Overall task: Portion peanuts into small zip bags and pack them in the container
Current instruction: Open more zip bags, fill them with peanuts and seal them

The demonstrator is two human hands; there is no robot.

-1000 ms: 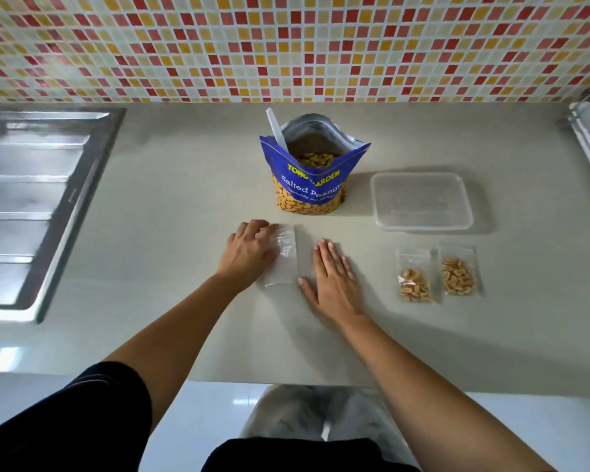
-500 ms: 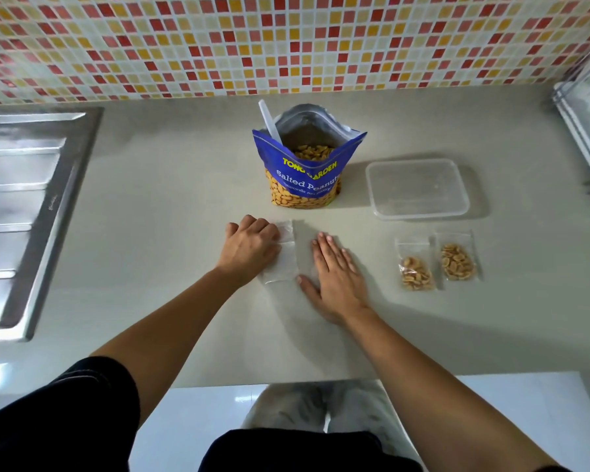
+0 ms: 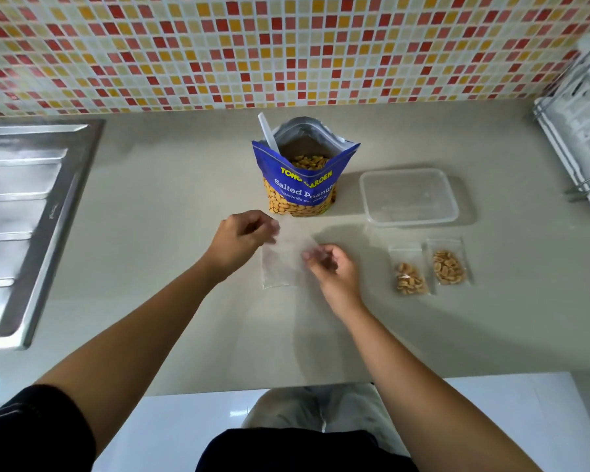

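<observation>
Both hands, flat a moment ago, now curl: left hand (image 3: 241,240) and right hand (image 3: 336,269) each pinch a far corner of the empty zip bag (image 3: 280,270) between them. Its long axis points away toward the peanut pouch (image 3: 300,192), left hand nearer.

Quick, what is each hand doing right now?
Left hand: pinches the empty bag at its top.
Right hand: pinches the same bag's right edge.
</observation>
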